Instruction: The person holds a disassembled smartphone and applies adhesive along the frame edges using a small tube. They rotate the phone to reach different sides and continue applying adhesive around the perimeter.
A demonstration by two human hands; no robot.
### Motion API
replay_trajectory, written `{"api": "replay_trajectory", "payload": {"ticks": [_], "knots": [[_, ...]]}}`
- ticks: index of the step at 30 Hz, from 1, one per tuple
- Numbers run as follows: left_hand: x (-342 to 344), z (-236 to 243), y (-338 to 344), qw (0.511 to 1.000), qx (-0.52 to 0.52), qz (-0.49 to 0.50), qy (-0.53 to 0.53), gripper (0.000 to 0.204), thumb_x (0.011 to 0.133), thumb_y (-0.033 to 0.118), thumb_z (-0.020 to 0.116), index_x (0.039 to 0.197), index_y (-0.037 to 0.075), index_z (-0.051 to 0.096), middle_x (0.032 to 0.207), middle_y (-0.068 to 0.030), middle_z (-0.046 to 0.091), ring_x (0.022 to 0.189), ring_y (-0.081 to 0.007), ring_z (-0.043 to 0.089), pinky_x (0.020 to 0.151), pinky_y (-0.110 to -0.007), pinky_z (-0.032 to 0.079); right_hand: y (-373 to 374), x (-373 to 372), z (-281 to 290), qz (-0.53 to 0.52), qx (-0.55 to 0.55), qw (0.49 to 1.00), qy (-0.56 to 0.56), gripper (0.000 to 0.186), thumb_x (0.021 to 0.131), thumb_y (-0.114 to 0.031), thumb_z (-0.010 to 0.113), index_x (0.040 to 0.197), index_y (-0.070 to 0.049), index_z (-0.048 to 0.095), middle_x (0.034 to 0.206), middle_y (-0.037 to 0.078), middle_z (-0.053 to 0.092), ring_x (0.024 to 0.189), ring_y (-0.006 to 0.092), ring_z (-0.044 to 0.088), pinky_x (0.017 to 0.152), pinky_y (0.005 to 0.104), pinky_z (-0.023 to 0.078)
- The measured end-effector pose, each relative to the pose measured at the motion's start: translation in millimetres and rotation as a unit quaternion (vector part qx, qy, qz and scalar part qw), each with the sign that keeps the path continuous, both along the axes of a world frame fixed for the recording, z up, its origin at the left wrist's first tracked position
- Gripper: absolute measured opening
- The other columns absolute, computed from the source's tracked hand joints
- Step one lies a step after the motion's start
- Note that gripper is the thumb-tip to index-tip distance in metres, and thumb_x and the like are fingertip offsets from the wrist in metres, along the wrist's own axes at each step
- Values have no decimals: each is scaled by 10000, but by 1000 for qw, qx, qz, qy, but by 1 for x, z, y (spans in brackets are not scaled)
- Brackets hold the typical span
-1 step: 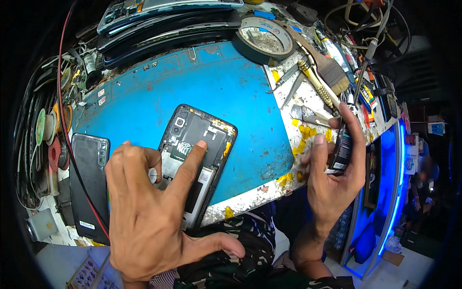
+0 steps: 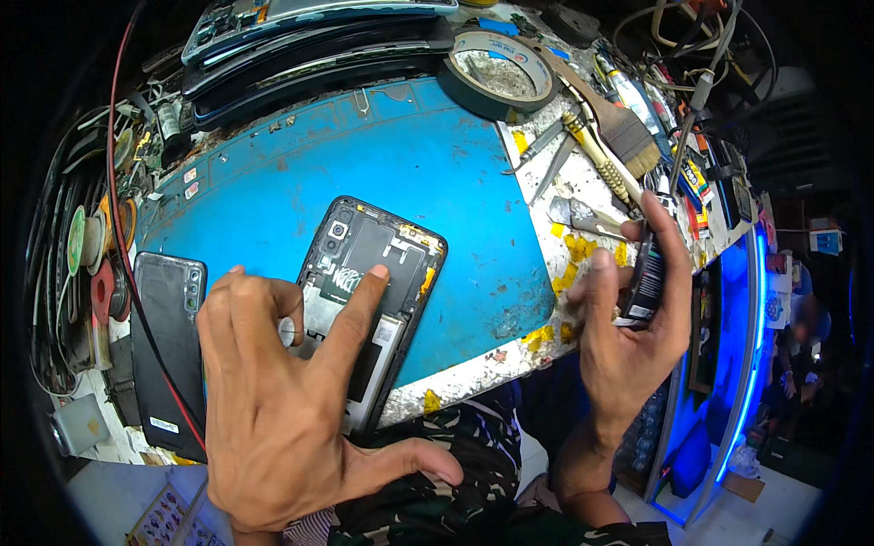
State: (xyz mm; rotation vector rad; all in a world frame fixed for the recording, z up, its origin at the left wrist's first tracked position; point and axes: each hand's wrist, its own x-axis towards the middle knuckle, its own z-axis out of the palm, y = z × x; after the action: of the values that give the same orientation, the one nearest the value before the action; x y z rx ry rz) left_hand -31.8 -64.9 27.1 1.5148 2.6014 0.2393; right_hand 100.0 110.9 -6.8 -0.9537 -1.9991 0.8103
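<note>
An opened smartphone [image 2: 369, 250], its back cover off and its inner parts showing, lies tilted on the blue work mat [image 2: 473, 218]. My left hand [image 2: 282, 391] rests over its lower left part. The index fingertip touches the dark panel below the cameras, the thumb is spread out, and the other fingers are bent. Beside those bent fingers a small pale round spot shows, too hidden to name. To the right, past the mat's edge, my right hand [image 2: 628, 355] holds a black tube [image 2: 646, 284] with a printed label between its fingers.
A dark phone back cover [image 2: 168, 355] lies left of my hand, a red-black cable [image 2: 127, 255] crossing it. Phone frames [image 2: 319, 68] are stacked at the back. A tape roll [image 2: 499, 75], a brush [image 2: 628, 136], tweezers [image 2: 551, 168] and several tubes crowd the right side.
</note>
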Motion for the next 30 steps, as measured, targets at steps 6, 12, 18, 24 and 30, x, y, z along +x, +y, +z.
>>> {"api": "replay_trajectory", "payload": {"ticks": [6, 12, 18, 24, 30], "knots": [[9, -4, 3, 993, 22, 102, 60, 1229, 461, 885, 615, 1354, 50, 485, 981, -177, 359, 921, -349, 424, 842, -496, 382, -11, -17, -8, 188, 45, 978, -74, 647, 726, -47, 802, 1313, -39, 529, 1066, 94, 572, 812, 127, 579, 687, 250, 496], [9, -4, 2, 991, -10, 130, 20, 1018, 555, 634, 788, 1283, -14, 494, 1027, -196, 391, 964, -367, 435, 871, -487, 385, -14, -34, -14, 181, 18, 983, -23, 488, 807, -21, 709, 1264, -10, 539, 996, 159, 517, 801, 264, 581, 694, 348, 486], [7, -2, 8, 994, 14, 107, 34, 825, 580, 354, 808, 1246, -21, 499, 1020, -191, 386, 968, -356, 434, 873, -473, 383, -5, -22, -6, 202, 22, 979, -20, 199, 852, 20, 646, 1047, -17, 658, 905, 87, 637, 843, 183, 594, 783, 310, 479], [-6, 0, 13, 995, 37, 76, -45, 804, 531, 314, 807, 1214, -13, 535, 1030, -182, 379, 988, -339, 440, 875, -431, 390, 1, -14, 5, 229, 67, 963, -122, 285, 720, -38, 775, 990, -118, 732, 864, 88, 577, 734, 205, 556, 665, 321, 456], [-10, 1, 14, 995, 39, 74, -52, 821, 513, 324, 818, 1214, -5, 545, 1041, -178, 379, 998, -335, 451, 900, -414, 391, 7, -17, -1, 261, 171, 937, -159, 283, 690, -53, 794, 951, -137, 727, 858, 88, 492, 724, 227, 550, 589, 322, 446]]}}
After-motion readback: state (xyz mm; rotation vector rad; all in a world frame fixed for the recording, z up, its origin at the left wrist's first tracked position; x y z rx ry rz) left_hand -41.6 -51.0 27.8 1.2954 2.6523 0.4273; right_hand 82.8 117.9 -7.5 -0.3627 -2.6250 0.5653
